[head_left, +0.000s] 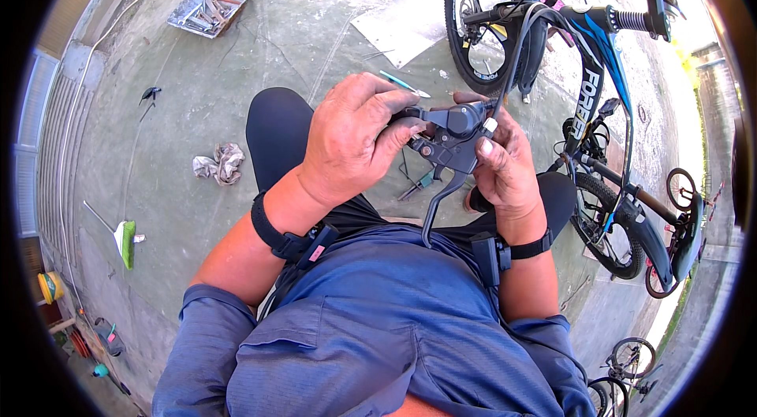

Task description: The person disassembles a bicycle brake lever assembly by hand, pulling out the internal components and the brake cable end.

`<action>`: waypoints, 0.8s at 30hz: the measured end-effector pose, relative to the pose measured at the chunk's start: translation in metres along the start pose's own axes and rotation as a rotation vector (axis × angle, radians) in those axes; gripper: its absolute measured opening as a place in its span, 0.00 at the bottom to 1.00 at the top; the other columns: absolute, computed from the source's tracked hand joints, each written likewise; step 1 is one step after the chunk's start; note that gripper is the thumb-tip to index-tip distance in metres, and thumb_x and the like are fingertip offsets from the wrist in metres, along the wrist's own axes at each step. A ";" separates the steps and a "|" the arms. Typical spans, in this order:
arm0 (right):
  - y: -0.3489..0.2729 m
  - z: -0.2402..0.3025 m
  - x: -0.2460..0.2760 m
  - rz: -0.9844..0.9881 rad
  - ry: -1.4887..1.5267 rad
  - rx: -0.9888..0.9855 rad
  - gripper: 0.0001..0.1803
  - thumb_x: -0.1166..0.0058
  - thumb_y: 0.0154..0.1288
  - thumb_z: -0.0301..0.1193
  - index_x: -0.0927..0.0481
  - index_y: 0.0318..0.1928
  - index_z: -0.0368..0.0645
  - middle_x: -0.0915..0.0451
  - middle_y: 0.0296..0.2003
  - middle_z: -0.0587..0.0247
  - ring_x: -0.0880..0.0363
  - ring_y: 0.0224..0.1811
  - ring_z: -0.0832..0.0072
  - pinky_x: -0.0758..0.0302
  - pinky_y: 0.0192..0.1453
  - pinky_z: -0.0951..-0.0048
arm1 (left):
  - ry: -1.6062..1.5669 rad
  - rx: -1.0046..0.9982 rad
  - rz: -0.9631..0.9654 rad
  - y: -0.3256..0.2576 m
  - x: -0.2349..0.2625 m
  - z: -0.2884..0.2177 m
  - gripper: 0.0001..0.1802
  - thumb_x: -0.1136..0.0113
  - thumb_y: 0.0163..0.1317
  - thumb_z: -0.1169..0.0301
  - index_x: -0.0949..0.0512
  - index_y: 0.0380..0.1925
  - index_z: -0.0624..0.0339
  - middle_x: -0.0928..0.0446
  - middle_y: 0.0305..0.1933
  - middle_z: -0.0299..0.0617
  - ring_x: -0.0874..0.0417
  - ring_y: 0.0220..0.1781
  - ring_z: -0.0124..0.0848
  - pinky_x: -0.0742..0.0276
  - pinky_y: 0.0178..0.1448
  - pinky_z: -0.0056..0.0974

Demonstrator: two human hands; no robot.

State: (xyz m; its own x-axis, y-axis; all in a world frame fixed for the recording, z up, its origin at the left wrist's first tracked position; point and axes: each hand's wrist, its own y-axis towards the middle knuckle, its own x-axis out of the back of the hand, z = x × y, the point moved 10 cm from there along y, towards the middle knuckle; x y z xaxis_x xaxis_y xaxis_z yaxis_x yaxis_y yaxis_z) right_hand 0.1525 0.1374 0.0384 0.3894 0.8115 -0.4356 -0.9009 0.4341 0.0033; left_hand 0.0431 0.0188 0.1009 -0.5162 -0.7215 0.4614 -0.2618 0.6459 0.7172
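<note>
Left hand point(351, 141) clenches the black brake lever unit point(449, 137) at chest height, steadying it, while the right hand point(505, 169) pinches its body beside the blue bicycle point(607, 78).

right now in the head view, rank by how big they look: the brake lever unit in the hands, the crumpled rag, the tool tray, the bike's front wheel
1. front wheel
2. brake lever unit, though nearness to the camera inflates it
3. tool tray
4. crumpled rag

The tray and the lever unit look close in size, so their order is unsure.
</note>
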 end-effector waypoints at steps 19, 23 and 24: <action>0.005 -0.006 0.009 -0.164 0.030 0.013 0.26 0.63 0.74 0.40 0.32 0.59 0.29 0.21 0.42 0.53 0.15 0.42 0.64 0.17 0.45 0.68 | -0.057 0.035 0.011 0.000 -0.007 -0.006 0.16 0.30 0.55 0.66 0.22 0.40 0.61 0.25 0.32 0.44 0.24 0.28 0.38 0.29 0.30 0.38; 0.004 -0.004 0.006 -0.210 0.012 -0.001 0.26 0.65 0.75 0.41 0.31 0.58 0.29 0.21 0.41 0.54 0.15 0.40 0.66 0.17 0.43 0.70 | -0.034 0.062 0.018 0.001 -0.006 -0.008 0.16 0.28 0.50 0.68 0.22 0.37 0.59 0.23 0.33 0.45 0.22 0.32 0.44 0.26 0.34 0.43; 0.004 -0.004 0.006 -0.217 0.017 0.000 0.26 0.65 0.75 0.41 0.31 0.58 0.29 0.21 0.41 0.54 0.15 0.40 0.66 0.17 0.43 0.71 | -0.034 0.027 0.013 0.001 -0.006 -0.009 0.16 0.29 0.53 0.66 0.22 0.38 0.60 0.24 0.32 0.45 0.23 0.30 0.42 0.27 0.32 0.41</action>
State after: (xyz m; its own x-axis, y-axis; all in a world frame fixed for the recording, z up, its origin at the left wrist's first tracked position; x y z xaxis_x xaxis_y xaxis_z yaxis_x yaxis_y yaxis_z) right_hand 0.1508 0.1422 0.0327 0.5713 0.6923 -0.4408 -0.7962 0.5980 -0.0926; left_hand 0.0539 0.0216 0.1036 -0.5475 -0.7041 0.4522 -0.2765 0.6622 0.6964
